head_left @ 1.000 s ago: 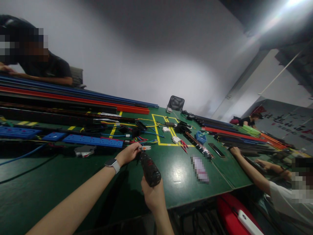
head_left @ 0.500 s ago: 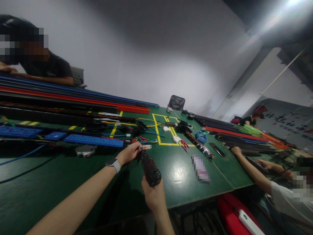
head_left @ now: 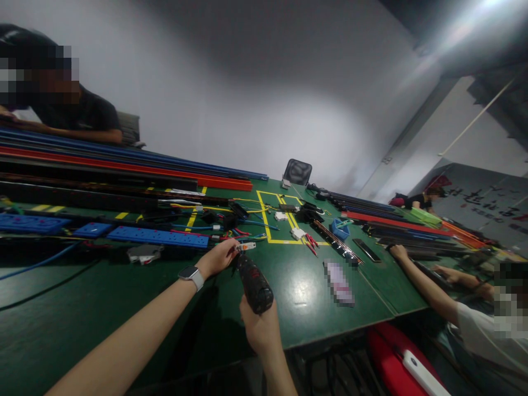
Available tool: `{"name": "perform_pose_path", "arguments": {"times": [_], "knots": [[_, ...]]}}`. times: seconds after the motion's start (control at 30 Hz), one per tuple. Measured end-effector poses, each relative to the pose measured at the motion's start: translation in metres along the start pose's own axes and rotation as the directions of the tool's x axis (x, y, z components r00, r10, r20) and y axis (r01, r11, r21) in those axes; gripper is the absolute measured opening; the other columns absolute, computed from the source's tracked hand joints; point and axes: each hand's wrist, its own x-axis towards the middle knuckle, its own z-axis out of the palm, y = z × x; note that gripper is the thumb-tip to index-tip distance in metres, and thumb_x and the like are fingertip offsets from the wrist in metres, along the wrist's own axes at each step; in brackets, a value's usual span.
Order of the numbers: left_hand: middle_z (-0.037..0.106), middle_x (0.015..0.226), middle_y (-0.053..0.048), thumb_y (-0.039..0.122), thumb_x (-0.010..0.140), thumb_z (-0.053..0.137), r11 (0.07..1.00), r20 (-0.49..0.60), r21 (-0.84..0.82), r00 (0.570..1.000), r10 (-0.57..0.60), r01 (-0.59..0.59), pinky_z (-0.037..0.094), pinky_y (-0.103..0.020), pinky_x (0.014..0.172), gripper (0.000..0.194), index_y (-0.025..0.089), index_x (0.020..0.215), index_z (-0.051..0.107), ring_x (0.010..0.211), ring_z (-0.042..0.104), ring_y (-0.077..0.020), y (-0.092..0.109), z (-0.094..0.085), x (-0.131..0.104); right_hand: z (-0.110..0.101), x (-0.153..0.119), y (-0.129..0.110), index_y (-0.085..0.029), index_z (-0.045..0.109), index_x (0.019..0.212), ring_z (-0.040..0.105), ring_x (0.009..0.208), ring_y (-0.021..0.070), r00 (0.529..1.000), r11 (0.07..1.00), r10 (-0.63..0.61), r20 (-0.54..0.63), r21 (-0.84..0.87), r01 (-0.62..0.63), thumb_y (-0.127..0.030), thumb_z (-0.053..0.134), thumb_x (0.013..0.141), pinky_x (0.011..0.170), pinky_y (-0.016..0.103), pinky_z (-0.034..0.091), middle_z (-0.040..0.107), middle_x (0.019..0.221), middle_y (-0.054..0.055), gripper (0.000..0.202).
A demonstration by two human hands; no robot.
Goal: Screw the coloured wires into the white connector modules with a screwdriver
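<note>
My right hand (head_left: 260, 325) is wrapped round the grip of a black cordless drill (head_left: 256, 283), which points away from me over the table. Its front end meets a small white part with an orange detail (head_left: 248, 247), perhaps a breaker; its kind is too small to make out surely. My left hand (head_left: 221, 257), with a watch on the wrist, pinches that part at its left end. Just left of this hand runs a black strip with blue socket blocks (head_left: 159, 236), and loose coloured wires (head_left: 247, 236) lie behind it.
A grey-white module (head_left: 144, 253) lies on the green table (head_left: 289, 324) at left. Red-handled tools (head_left: 311, 242), a blue bin (head_left: 340, 230), a dark phone-like slab (head_left: 367, 250) and a blurred-out item (head_left: 339, 283) lie right. Co-workers sit at far left and right.
The drill and my right hand have shifted very slightly to the right. My left hand keeps its pinch on the white part, almost unmoved.
</note>
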Motion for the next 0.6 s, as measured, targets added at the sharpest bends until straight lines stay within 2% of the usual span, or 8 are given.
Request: {"name": "perform_pose_path", "arguments": {"times": [0.13, 0.47, 0.6], "knots": [[0.067, 0.105, -0.006, 0.030, 0.097, 0.050, 1.000, -0.012, -0.004, 1.000, -0.002, 0.002, 0.052, -0.035, 0.091, 0.017, 0.023, 0.109, 0.061, 0.096, 0.064, -0.0209, 0.0009, -0.0003, -0.0003, -0.0025, 0.0021, 0.0062, -0.018, 0.071, 0.089, 0.062, 0.070, 0.0193, 1.000, 1.000, -0.012, 0.020, -0.020, 0.012, -0.035, 0.065, 0.085, 0.061, 0.025, 0.052, 0.061, 0.067, 0.001, 0.019], [0.068, 0.104, -0.006, 0.032, 0.098, 0.050, 0.999, -0.006, -0.031, 1.000, -0.011, 0.010, 0.053, -0.035, 0.091, 0.018, 0.023, 0.109, 0.061, 0.095, 0.064, -0.0205, 0.0013, -0.0003, 0.0001, -0.0003, 0.0019, 0.0060, -0.017, 0.070, 0.106, 0.064, 0.069, 0.0197, 1.000, 1.000, -0.008, 0.006, -0.027, 0.008, -0.037, 0.065, 0.086, 0.060, 0.025, 0.052, 0.063, 0.068, 0.001, 0.029], [0.067, 0.107, -0.007, 0.030, 0.097, 0.050, 0.999, 0.001, -0.039, 1.000, -0.014, 0.014, 0.052, -0.036, 0.093, 0.019, 0.023, 0.113, 0.060, 0.098, 0.064, -0.0211, -0.0012, 0.0006, -0.0001, 0.0005, 0.0001, 0.0043, -0.017, 0.070, 0.102, 0.063, 0.065, 0.0193, 1.000, 1.000, -0.016, -0.008, -0.027, 0.016, -0.039, 0.066, 0.086, 0.056, 0.024, 0.051, 0.061, 0.065, 0.000, 0.028]]}}
